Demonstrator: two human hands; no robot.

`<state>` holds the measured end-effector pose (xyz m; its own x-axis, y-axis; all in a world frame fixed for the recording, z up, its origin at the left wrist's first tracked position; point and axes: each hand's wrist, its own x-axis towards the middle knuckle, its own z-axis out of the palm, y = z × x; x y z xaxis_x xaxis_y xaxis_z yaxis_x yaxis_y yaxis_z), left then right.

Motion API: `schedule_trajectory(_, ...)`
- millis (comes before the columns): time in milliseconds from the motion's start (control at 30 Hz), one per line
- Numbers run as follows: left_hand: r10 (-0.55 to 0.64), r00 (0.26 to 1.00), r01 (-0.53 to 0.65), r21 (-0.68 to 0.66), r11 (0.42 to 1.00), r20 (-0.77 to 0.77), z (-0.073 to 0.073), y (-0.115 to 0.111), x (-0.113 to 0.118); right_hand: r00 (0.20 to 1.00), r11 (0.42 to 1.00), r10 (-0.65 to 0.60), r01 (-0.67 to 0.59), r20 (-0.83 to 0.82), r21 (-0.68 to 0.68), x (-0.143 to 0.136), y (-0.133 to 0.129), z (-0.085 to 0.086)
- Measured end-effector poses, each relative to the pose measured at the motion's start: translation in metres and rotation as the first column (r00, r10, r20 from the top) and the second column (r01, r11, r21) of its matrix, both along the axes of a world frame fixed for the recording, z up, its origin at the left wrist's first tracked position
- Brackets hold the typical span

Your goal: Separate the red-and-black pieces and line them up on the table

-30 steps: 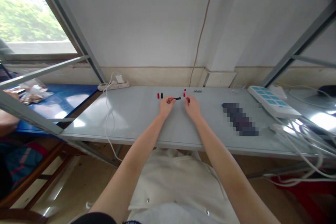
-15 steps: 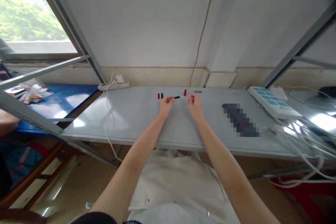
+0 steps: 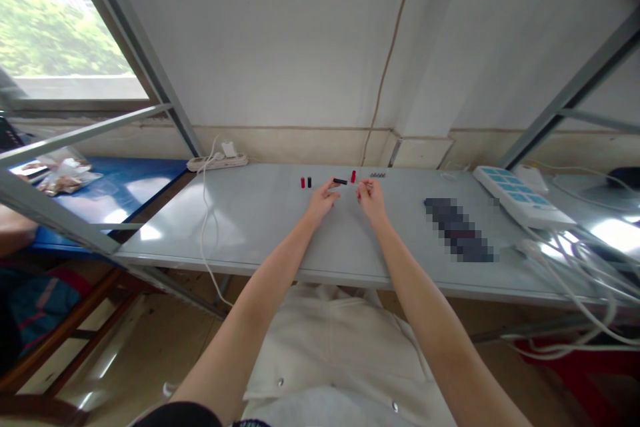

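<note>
My left hand (image 3: 323, 201) is above the grey table, its thumb and fingers apart. Beside its index fingertip is a slim black handle (image 3: 341, 181), lying nearly level. Facing it from the right, my right hand (image 3: 371, 199) has its thumb and fingers pinched together. What sits in this pinch is too small to make out; the thin silver shaft seen earlier barely shows. Just behind the gap between my hands stands a red cylinder (image 3: 353, 177). A row of small dark pieces (image 3: 377, 175) lies behind my right hand. Farther left stand a small red cylinder (image 3: 303, 183) and a black cylinder (image 3: 309, 182).
A white power strip (image 3: 225, 161) with a hanging cable lies at the back left. Toward the right are a pixelated dark object (image 3: 460, 230), a large white-and-blue socket strip (image 3: 523, 195) and tangled white cables (image 3: 580, 273). Metal frame posts rise at both sides.
My left fingers have opened from their pinch on the black handle and shifted slightly right. The handle has moved slightly right and back. My right hand keeps its pinch nearly in place.
</note>
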<state>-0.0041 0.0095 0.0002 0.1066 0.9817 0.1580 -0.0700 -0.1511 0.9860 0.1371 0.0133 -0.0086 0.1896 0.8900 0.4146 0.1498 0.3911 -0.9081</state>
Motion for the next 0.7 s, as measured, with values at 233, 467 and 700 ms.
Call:
schedule_trajectory(233, -0.054, 0.994, 0.064, 0.095, 0.993, -0.098, -0.005, 0.001, 0.003, 0.991, 0.999, 0.045, -0.044, 0.124, -0.014, -0.002, -0.001, -0.002)
schedule_trajectory(467, 0.138, 0.921, 0.025, 0.41, 0.912, -0.365, -0.018, 0.004, 0.001, 0.918, 0.995, 0.059, -0.083, 0.392, 0.046, -0.008, -0.008, -0.007)
schedule_trajectory(700, 0.114, 0.903, 0.089, 0.44, 0.894, -0.415, -0.021, 0.006, 0.0, 0.886, 0.997, -0.022, -0.012, 0.464, 0.07, -0.008, -0.01, -0.005)
